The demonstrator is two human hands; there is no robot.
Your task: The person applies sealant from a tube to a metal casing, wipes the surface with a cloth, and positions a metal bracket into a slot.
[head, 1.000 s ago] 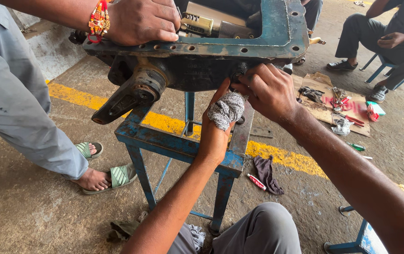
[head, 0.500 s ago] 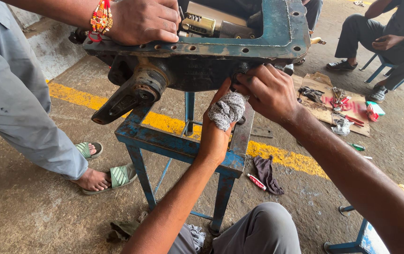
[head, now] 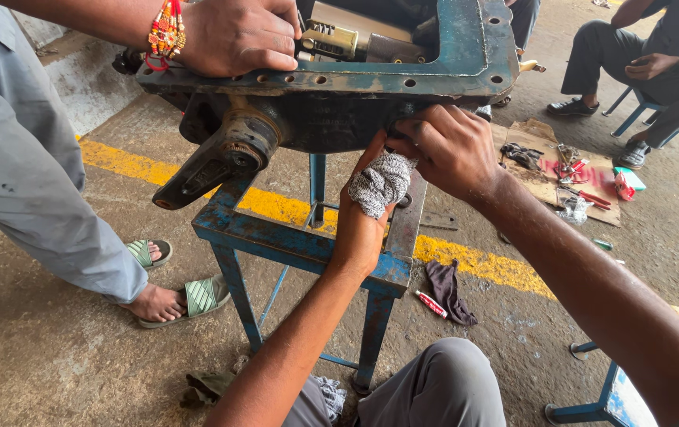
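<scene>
Head view: my two hands work under a big blue metal box.
My left hand (head: pixel 367 225) is closed around a grey rag (head: pixel 380 183), pressing it up against the metal box (head: pixel 466 55) on the blue bench (head: pixel 292 237). My right hand (head: pixel 450 150), fingers curled, touches the box's near edge just beside the rag. Another person's hand (head: pixel 237 35) rests on the far left rim.

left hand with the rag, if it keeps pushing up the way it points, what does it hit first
Most likely the dark underside of the blue housing. The left hand points up with the rag at its fingertips, just under the housing and beside the right hand. Whether the rag already touches is unclear.
</scene>
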